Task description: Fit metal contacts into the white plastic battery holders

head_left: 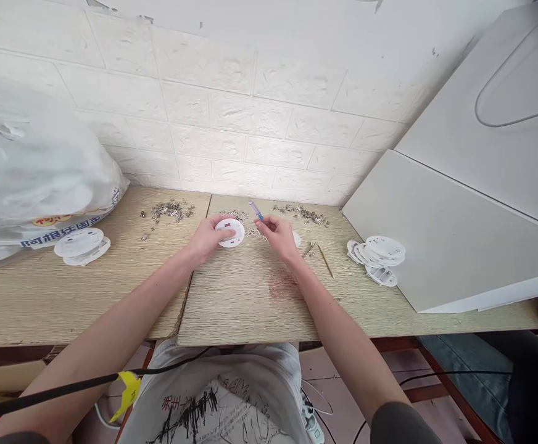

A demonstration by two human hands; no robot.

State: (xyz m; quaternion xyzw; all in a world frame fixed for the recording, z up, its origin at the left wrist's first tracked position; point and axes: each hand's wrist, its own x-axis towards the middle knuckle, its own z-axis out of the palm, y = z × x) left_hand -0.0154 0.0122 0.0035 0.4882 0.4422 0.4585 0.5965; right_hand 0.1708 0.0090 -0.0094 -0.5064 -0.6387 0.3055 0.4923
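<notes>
A round white plastic disc (236,239) with small slots and a dark red mark is gripped at its left side by my left hand (208,237), the thumb lying across its face. To the right of it, my right hand (276,234) pinches what looks like a small screwdriver (253,208) with a translucent purple handle and a blue collar. The handle points up and left; its shaft is hidden by my fingers. Disc and tool are apart. Another white disc (297,238) shows partly behind my right hand. Small metal parts (236,215) lie scattered behind both hands.
More metal parts form piles at the back left (173,211) and back right (303,214). White discs are stacked on the right (384,248) and left (81,243), beside a full plastic bag (42,166). A thin stick (325,261) lies right of my hand. A grey panel (435,240) leans there.
</notes>
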